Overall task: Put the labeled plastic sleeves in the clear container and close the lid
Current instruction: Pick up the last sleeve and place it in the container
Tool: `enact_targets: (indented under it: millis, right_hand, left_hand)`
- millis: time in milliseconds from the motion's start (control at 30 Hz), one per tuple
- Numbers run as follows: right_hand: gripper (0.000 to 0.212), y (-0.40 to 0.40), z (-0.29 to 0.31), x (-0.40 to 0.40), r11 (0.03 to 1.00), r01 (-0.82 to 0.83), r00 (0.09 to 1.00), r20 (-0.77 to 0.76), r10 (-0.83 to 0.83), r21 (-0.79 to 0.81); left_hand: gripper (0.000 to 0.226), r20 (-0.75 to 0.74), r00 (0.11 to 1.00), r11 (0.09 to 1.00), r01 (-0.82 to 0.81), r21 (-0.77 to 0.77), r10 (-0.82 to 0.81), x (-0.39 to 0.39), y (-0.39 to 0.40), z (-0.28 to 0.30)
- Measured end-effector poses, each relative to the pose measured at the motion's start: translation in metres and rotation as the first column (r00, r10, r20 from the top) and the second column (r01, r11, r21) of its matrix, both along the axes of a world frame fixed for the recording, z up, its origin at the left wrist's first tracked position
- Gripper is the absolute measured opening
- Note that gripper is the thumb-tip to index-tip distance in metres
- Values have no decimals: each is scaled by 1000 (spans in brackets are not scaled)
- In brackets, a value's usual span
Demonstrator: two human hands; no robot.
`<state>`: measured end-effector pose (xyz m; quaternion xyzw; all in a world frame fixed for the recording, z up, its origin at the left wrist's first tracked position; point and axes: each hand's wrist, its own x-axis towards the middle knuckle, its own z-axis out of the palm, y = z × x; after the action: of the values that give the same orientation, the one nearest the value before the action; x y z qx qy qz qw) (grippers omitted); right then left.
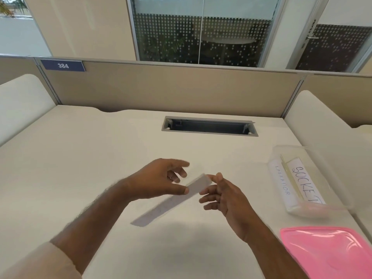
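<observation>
A long white labeled plastic sleeve [167, 204] hangs tilted over the middle of the desk, blurred. My left hand [159, 178] pinches it near its upper end between thumb and fingers. My right hand [227, 196] is just to the right of that end, its fingers loosely spread and its index finger close to the sleeve's tip; whether they touch is unclear. The clear container [338, 190] stands open at the right. Inside it lie a sleeve marked LABRADOR [282, 183] and one marked SOCKET [306, 182]. The pink lid [330, 252] lies flat on the desk in front of the container.
An open cable slot [209, 126] is set into the white desk [80, 158] behind my hands. A beige partition [171, 89] closes off the back, and white side panels rise at the left and right edges.
</observation>
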<state>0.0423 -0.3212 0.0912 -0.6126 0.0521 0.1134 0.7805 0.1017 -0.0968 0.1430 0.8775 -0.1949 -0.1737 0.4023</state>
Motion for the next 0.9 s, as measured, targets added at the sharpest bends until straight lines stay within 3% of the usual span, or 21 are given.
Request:
enact_targets:
  millis: [133, 267, 400, 500, 767, 900]
  right_hand:
    - [48, -3, -3, 0, 997, 26, 1000, 9, -25, -70]
    - [46, -2, -11, 0, 979, 23, 1000, 15, -21, -204]
    - [58, -3, -20, -3, 947, 32, 998, 58, -14, -321]
    - [68, -3, -23, -4, 934, 28, 997, 81, 1, -355]
    - [67, -12, -15, 3, 906, 138, 963, 268, -28, -399]
    - [68, -22, -9, 7, 853, 182, 934, 358, 6, -489]
  left_hand:
    - [83, 67, 991, 980, -103, -170, 116, 1, 5, -1]
    - [75, 56, 981, 930, -160, -332, 188, -3, 8, -5]
    - [58, -58, 967, 812, -239, -532, 246, -10, 14, -7]
    - [61, -183, 952, 679, -304, -668, 246, -16, 18, -15]
    - [72, -374, 904, 449, -428, -784, 210, -30, 21, -47]
    - [76, -408, 896, 415, -443, -795, 175, -37, 25, -60]
